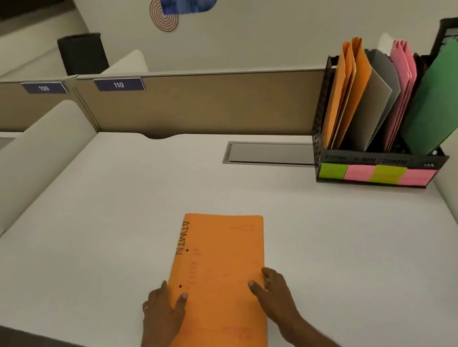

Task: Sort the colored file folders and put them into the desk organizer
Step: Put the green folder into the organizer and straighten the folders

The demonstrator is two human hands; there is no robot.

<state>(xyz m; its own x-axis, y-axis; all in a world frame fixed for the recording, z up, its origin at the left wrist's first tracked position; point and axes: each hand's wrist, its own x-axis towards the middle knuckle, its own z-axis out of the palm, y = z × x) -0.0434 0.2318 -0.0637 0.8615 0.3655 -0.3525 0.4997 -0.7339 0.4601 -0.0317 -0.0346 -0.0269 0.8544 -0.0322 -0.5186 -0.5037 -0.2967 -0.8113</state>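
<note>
Gripping folder (224,264): left hand (162,310), right hand (273,292)

Orange ADMIN folder (223,279) flat, front centre; black organizer (363,157) at right holds tilted coloured folders (376,108).

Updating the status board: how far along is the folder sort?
Done: orange folders, grey folder, pink folders and green folder already sit in the desk organizer. In hand: one loose orange folder lies flat on the desk, left hand and right hand gripping its side edges. Left: lift it into the organizer, probably beside the other orange ones.
</note>
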